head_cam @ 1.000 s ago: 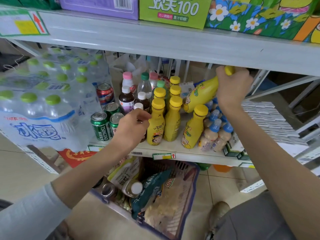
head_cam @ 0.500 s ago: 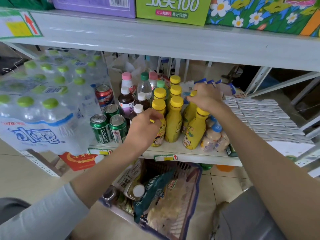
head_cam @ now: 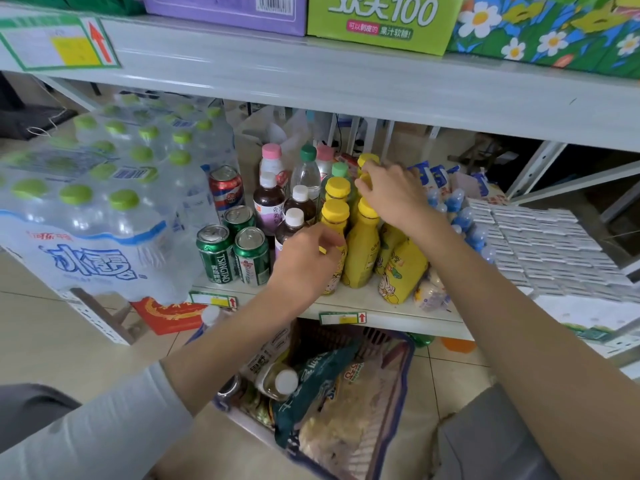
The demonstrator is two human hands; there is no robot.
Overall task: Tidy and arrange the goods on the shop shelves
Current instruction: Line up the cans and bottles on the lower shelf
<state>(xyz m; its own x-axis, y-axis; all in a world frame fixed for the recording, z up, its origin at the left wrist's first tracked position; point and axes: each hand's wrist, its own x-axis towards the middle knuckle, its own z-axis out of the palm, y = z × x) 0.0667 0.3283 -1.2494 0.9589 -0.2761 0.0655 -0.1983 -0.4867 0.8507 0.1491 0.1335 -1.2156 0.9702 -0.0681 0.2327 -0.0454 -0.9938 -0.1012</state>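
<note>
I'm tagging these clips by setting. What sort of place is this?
Probably a small convenience shop: the metal shelf carries a price label with a red arrow, yellow drink bottles and green beer cans stand in rows, beside a shrink-wrapped water pack.

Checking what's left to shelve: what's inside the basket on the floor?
In the basket: a white-capped bottle, a teal snack bag, a pale bag and a can at the left. Anything beneath them is covered.

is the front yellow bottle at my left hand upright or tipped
Upright: the yellow bottle stands on the shelf, cap up, left hand holding it.
</note>
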